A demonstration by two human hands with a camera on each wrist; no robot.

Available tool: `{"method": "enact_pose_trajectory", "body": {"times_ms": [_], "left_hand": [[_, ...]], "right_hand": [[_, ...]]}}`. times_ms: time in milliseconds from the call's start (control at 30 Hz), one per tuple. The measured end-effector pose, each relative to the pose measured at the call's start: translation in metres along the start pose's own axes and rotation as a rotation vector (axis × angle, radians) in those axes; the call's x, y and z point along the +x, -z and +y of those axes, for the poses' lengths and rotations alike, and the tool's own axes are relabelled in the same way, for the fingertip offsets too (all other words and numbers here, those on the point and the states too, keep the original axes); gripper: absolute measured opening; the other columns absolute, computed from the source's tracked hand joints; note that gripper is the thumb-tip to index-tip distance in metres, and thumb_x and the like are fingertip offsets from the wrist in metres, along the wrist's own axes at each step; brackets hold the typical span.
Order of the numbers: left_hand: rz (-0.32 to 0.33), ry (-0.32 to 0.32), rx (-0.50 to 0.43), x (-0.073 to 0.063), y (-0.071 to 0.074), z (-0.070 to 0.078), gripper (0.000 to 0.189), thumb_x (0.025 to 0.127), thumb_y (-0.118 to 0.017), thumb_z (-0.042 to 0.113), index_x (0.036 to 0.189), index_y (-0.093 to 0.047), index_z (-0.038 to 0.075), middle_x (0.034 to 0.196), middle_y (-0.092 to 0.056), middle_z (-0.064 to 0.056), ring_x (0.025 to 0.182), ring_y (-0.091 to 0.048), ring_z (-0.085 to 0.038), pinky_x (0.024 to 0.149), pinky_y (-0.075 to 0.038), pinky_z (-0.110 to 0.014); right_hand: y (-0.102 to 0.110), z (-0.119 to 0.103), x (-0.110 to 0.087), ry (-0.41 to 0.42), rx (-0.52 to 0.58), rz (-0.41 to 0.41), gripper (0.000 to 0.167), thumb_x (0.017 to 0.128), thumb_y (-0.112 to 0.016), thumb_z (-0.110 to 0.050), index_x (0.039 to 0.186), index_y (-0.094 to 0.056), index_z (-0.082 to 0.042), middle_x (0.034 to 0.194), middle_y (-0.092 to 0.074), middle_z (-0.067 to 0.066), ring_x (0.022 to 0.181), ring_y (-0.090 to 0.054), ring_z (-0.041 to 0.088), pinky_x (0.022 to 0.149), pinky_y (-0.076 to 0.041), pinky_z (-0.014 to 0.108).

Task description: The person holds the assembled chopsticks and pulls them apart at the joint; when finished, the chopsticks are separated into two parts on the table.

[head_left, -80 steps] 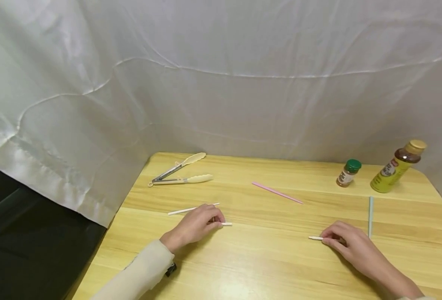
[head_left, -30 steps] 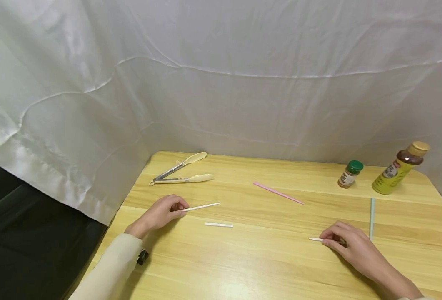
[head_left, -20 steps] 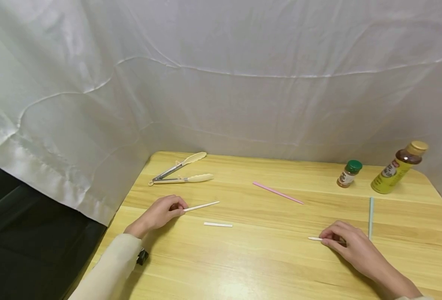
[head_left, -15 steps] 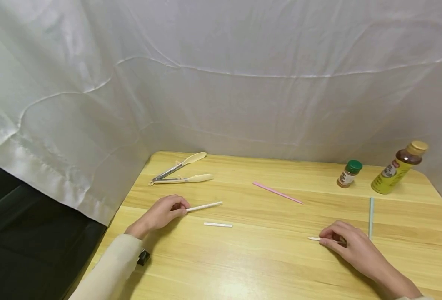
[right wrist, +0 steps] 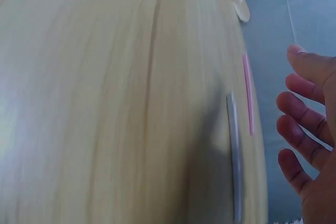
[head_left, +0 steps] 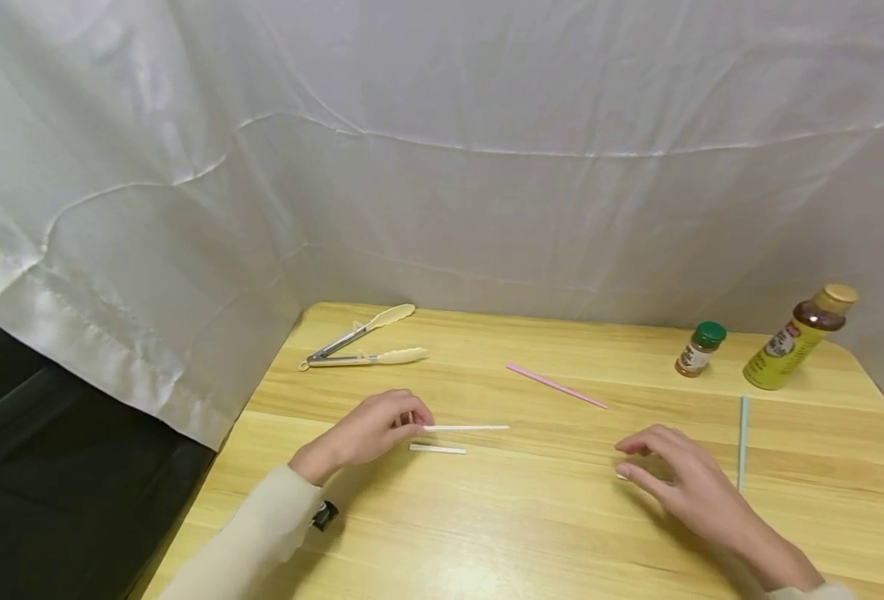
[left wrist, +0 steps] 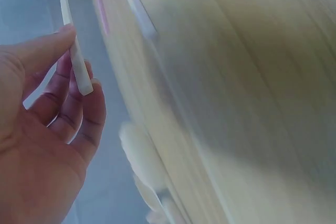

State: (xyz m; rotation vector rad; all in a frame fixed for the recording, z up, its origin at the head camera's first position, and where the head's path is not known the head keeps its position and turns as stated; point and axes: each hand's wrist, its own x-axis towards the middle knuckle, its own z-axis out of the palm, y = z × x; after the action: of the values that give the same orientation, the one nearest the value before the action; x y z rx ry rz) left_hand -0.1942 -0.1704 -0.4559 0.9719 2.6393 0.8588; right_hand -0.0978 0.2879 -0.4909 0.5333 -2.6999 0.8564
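My left hand (head_left: 372, 429) pinches a white chopstick (head_left: 471, 428) near its thick, square end, between thumb and fingertips. In the left wrist view this chopstick (left wrist: 79, 66) narrows toward its far end. Just in front of that hand, a shorter white stick (head_left: 437, 449) lies on the table. My right hand (head_left: 677, 479) is raised slightly with fingers spread and nothing between them. Beneath its thumb the tip of another white stick (head_left: 621, 477) shows; the hand hides the rest in the head view. A pale stick (right wrist: 234, 156) lies on the wood in the right wrist view.
A pink chopstick (head_left: 556, 386) lies mid-table, and a teal one (head_left: 743, 442) lies right of my right hand. Spread tongs (head_left: 337, 358) are at the back left. A green-capped spice jar (head_left: 700, 350) and a yellow-labelled bottle (head_left: 797, 337) stand back right, before a grey curtain (head_left: 486, 217).
The left hand first let go of the short stick, took the longer white chopstick, and has since carried it rightward. The right hand has released its white stick and lifted slightly, fingers opening.
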Motion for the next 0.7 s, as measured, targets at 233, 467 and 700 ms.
{"method": "enact_pose_trajectory", "body": {"times_ms": [233, 467, 700], "left_hand": [[-0.065, -0.106, 0.035, 0.015, -0.016, 0.033, 0.012, 0.107, -0.071, 0.019, 0.119, -0.076, 0.018, 0.112, -0.072, 0.007, 0.100, -0.064, -0.003, 0.089, -0.057, -0.023], [-0.091, -0.217, 0.051, 0.027, -0.029, 0.064, 0.013, 0.107, -0.071, 0.020, 0.119, -0.077, 0.018, 0.116, -0.073, 0.006, 0.100, -0.062, -0.002, 0.090, -0.055, -0.020], [-0.072, -0.308, 0.077, 0.035, -0.037, 0.084, 0.013, 0.107, -0.072, 0.021, 0.119, -0.077, 0.019, 0.118, -0.074, 0.007, 0.101, -0.062, -0.002, 0.090, -0.052, -0.014]], "right_hand": [[-0.007, -0.029, 0.014, 0.080, 0.074, -0.020, 0.028, 0.096, -0.085, -0.018, 0.122, -0.075, -0.017, 0.115, -0.076, -0.008, 0.097, -0.066, 0.007, 0.083, -0.060, 0.028], [-0.017, -0.058, 0.024, 0.139, 0.181, -0.059, 0.029, 0.098, -0.083, -0.017, 0.125, -0.073, -0.024, 0.110, -0.074, -0.013, 0.090, -0.062, -0.003, 0.075, -0.058, 0.023], [-0.028, -0.073, 0.022, 0.096, 0.257, -0.114, 0.024, 0.102, -0.079, -0.021, 0.126, -0.076, -0.020, 0.112, -0.077, -0.013, 0.094, -0.066, -0.004, 0.077, -0.061, 0.023]]}}
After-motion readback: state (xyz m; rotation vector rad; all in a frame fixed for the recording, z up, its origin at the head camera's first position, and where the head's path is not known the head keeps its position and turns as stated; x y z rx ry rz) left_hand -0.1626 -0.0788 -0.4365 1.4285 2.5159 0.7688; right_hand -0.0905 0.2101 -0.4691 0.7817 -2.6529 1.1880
